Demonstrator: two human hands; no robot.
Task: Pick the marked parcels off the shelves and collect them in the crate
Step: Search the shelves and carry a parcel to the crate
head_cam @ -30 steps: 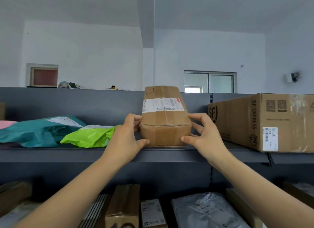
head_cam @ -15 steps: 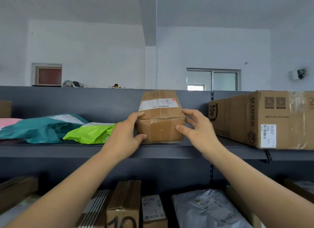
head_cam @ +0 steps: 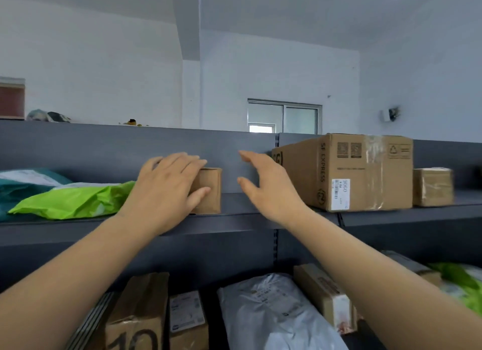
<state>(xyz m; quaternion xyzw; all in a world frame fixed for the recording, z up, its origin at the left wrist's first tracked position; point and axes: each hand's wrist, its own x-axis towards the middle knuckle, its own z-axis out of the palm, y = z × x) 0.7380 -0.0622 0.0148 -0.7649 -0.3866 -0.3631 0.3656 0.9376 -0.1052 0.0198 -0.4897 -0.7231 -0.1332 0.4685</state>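
The small brown parcel (head_cam: 210, 190) has been set back on the upper shelf (head_cam: 242, 220)
Held upright between both hands before, it is now laid flat, the left hand (head_cam: 167, 188) rested over it with fingers extended, the right hand (head_cam: 266, 185) spread open, clear of it; probably judged unmarked. Its label is hidden and the crate is not seen

A large carton (head_cam: 365, 172) on the upper shelf carries "SF EXPRESS" printed down its side; its white label (head_cam: 340, 194) reads "9060". Below, a box (head_cam: 138, 310) bears a hand-marked "10". Other labels are too blurred to read.
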